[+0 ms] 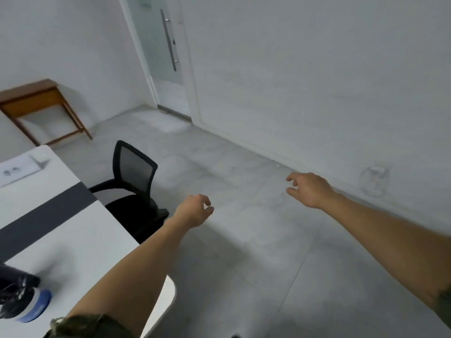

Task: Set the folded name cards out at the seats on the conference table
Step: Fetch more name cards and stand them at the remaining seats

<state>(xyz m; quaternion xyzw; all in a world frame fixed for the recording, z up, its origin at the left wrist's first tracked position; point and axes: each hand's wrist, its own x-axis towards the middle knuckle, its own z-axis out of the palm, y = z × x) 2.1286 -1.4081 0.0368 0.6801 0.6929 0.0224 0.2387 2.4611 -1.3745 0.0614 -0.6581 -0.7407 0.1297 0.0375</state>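
I see a name card (20, 172) on the far end of the conference table (73, 240), a chair (135, 172) just right of that table, and a side table (28, 91) beyond its far end.

Soft, even, cool-grey light fills the room without glare, leaving only faint diffuse shadows on the floor (219, 254) and on the far-left wall (73, 45) behind the wooden side table (31, 96). The frame is slightly soft throughout: writing on the name card (19, 172) is unreadable, and the dark-and-blue object (24, 301) at the near left of the conference table (61, 235) is smeared by motion. Wide-angle distortion tilts the far door (158, 45) and bends straight lines toward the edges.
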